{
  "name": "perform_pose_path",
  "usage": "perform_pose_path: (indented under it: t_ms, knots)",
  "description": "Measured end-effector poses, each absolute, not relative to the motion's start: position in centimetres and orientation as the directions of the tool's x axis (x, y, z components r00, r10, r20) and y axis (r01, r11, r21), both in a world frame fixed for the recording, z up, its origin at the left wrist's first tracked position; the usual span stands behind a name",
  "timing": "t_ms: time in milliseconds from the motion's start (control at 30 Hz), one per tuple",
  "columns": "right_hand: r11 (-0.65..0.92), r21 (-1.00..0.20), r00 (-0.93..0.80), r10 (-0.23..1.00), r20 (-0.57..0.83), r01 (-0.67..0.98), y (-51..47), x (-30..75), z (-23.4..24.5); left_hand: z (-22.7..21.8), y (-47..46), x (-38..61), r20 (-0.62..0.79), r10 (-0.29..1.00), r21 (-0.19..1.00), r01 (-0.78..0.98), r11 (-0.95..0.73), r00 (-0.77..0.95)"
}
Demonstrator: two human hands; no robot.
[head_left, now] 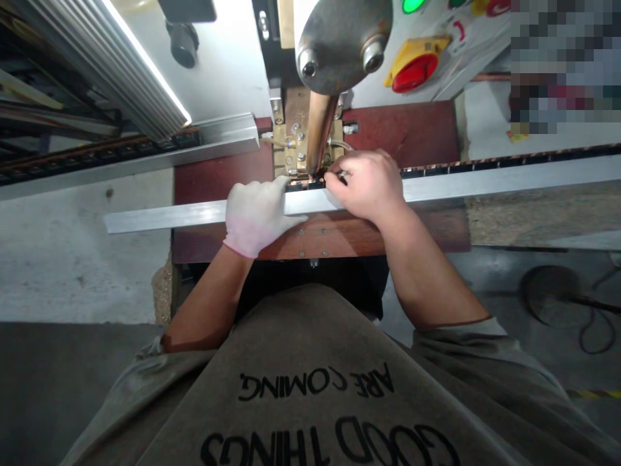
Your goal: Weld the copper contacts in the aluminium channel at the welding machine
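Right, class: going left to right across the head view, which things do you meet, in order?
Black knob → left hand → copper rod → right hand → dark disc.

At the upper right, a red rotary switch (414, 74) sits on a yellow plate (440, 45) below a green button (414, 4), at the upper left a black knob (184, 48) is near a ribbed profile (129, 68), and a round dark base (548, 294) stands on the floor (453, 278).
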State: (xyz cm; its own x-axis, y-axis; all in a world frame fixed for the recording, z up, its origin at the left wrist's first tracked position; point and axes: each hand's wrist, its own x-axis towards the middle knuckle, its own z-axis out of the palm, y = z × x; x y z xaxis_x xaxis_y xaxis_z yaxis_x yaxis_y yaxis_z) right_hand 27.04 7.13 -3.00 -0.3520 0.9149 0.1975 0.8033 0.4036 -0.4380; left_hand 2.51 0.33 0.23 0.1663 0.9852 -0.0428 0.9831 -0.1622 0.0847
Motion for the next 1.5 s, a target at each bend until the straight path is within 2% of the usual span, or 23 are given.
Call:
perform_pose_path:
  t_ms: [167, 433, 633, 933, 1233, 1500]
  knots:
    - [0.418, -0.431, -0.358, 0.908, 0.218, 0.800, 7.8, 27.1, -3.3, 0.3, 1.0, 2.4, -0.042, 0.983, 0.100, 0.979, -0.175, 0.180]
    - [0.375, -0.456, -0.340, 0.927, 0.161, 0.807, 8.5, 27.1, -3.2, 0.6, 1.6, 2.7, -0.075, 0.980, 0.099, 0.979, -0.175, 0.183]
    - [0.418, -0.449, -0.350, 0.908, 0.230, 0.790, 8.8, 27.5, -3.7, 0.5, 1.6, 2.7, -0.086, 0.979, 0.065, 0.982, -0.179, 0.184]
    - [0.398, -0.416, -0.329, 0.916, 0.229, 0.818, 8.7, 27.2, -3.6, 0.3, 1.4, 2.7, -0.076, 0.985, 0.164, 0.976, -0.140, 0.154]
    - [0.378, -0.354, -0.321, 0.924, 0.210, 0.856, 8.6, 27.1, -3.4, -0.3, 1.3, 2.5, -0.017, 0.979, 0.089, 0.976, -0.199, 0.201]
    - [0.434, -0.385, -0.334, 0.893, 0.300, 0.814, 6.3, 27.5, -3.9, -1.0, -0.4, 2.7, 0.020, 0.983, 0.101, 0.978, -0.185, 0.184]
